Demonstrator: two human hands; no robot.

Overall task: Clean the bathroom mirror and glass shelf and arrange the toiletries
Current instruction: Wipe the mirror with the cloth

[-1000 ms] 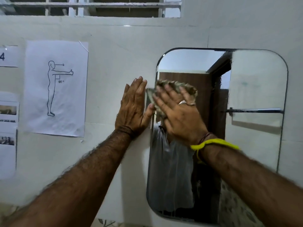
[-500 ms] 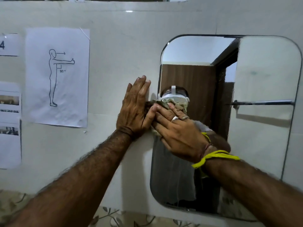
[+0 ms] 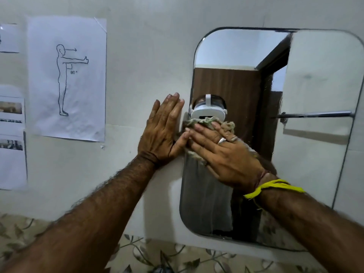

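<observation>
A rounded rectangular mirror point(image 3: 315, 154) hangs on the white tiled wall. My right hand point(image 3: 220, 154) presses a crumpled greenish-beige cloth point(image 3: 208, 123) flat against the mirror's left part, fingers spread over it. My left hand point(image 3: 163, 133) lies flat and open on the wall just left of the mirror's edge, its thumb touching the cloth. A yellow thread band circles my right wrist. The mirror reflects a person wearing a white headset, a brown door and a towel rail. No glass shelf or toiletries are in view.
A paper sheet point(image 3: 67, 77) with a standing-figure drawing is stuck to the wall at left, with more printed sheets point(image 3: 11, 134) at the far left. Floral patterned tiles point(image 3: 157, 255) run along the wall below the mirror.
My right hand with the cloth has slid down the mirror's left part, from about the top of the reflected door to below the headset. The left hand stays flat on the wall.
</observation>
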